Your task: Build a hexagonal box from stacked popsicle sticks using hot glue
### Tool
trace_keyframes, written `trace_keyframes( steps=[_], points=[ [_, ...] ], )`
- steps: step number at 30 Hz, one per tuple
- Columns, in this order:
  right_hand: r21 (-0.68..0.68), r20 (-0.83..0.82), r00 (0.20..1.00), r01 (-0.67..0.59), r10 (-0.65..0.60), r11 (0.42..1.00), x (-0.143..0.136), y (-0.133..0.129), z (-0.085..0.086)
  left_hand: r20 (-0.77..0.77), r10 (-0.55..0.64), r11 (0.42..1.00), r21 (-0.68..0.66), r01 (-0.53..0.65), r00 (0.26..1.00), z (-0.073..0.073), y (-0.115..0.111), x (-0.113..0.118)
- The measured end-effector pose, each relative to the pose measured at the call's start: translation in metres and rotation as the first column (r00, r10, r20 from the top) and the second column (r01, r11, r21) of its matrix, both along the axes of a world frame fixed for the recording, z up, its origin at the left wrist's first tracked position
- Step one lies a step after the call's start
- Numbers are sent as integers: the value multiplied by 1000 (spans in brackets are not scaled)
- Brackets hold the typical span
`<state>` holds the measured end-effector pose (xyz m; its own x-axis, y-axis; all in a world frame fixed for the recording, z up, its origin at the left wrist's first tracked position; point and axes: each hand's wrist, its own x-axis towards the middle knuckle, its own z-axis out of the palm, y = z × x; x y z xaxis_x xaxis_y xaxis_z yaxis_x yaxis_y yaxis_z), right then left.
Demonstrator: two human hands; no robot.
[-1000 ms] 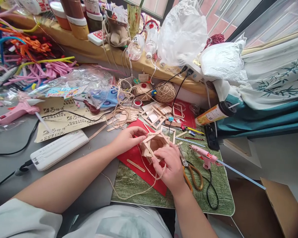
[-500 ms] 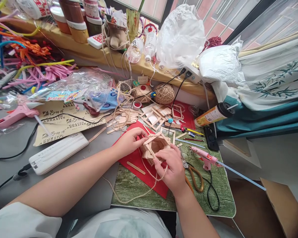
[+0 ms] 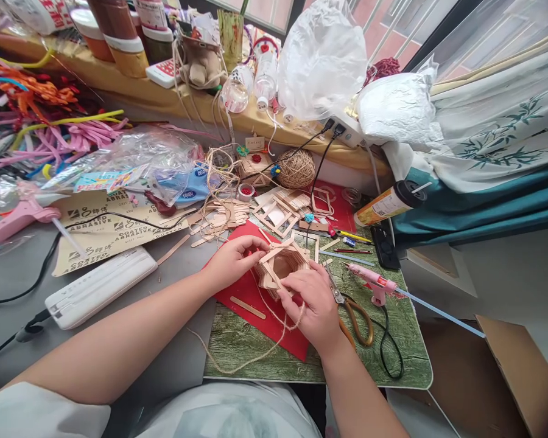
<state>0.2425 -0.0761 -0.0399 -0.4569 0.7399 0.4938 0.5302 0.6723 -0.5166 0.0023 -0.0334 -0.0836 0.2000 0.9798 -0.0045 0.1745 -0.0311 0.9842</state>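
Observation:
A hollow, many-sided box of stacked craft sticks (image 3: 270, 277) stands on a red sheet (image 3: 274, 331). My left hand (image 3: 238, 258) pinches its upper left rim between thumb and fingers. At the near right side, my right hand (image 3: 309, 298) grips the rim, fingers bent over a stick on top. A length of twine (image 3: 260, 359) runs by the right hand and loops down over the sheet and the green board. One loose craft stick (image 3: 248, 307) lies on the red sheet. Parts of the box are hidden behind the right hand.
Scissors (image 3: 358, 322) and a pink glue gun (image 3: 372, 280) lie right of my hands. Another glue gun (image 3: 21, 213) and a white power strip (image 3: 100, 289) are at left. Behind are a twine ball (image 3: 296, 169), loose sticks (image 3: 228, 213) and a cup (image 3: 388, 204).
The view has shifted slightly, moving most things a little to the left. Both hands keep their hold on the craft-stick box, with hardly any movement.

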Motion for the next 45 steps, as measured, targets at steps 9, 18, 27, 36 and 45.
trace_keyframes(
  steps=[9,18,27,36,45],
  points=[
    [36,11,1000,-16,15,999,2,1,-4,75,67,998,11,-68,995,3,-2,1],
    [5,-4,1000,-18,18,1000,4,1,-4,4,53,998,43,-54,999,-7,1,-4],
    [106,-163,982,108,-90,988,13,-10,1,-168,-73,929,348,129,983,33,6,-9],
    [-229,-273,932,179,-240,957,22,-40,6,-639,-339,731,283,621,691,94,18,26],
    [-257,-397,907,37,-141,966,20,-45,8,-669,-346,734,244,634,658,76,29,35]
  ],
)
